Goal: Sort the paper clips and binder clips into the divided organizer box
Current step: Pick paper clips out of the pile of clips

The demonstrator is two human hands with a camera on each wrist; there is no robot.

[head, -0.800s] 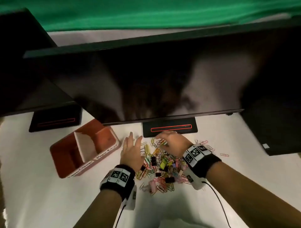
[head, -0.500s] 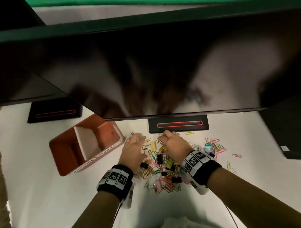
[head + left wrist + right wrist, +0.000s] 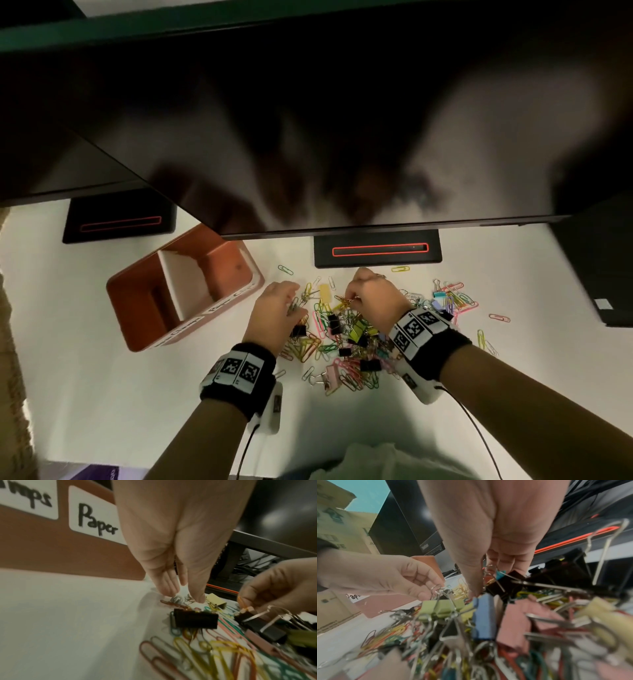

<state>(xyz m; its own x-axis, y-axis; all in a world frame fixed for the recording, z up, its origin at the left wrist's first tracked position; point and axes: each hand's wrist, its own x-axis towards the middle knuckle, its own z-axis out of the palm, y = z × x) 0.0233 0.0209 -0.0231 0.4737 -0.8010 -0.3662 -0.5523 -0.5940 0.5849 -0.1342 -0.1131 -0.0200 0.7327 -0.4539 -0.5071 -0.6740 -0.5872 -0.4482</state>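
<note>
On the white desk, paper clips (image 3: 310,346) and binder clips (image 3: 334,323) are heaped beside the organizer box (image 3: 137,308), both compartments apparently empty. Clips are pinched by the left hand (image 3: 275,313) and right hand (image 3: 371,299). Sorting is judged just begun; transfer into the "Paper" compartment (image 3: 205,274) is required next.

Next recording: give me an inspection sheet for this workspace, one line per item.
Surface: white desk, dimly lit.
Job's things: mixed pile of paper clips and binder clips; brown organizer box left of it, white divider inside, both compartments look empty, labels on its front wall.
Clutter: stray paper clip lies right of the pile.
Hands: left hand pinches paper clips at the pile's left edge; right hand pinches an orange paper clip.
Cables: black wire runs from the right wristband.
Surroundings: monitor overhangs the desk; its base stands behind the pile.
</note>
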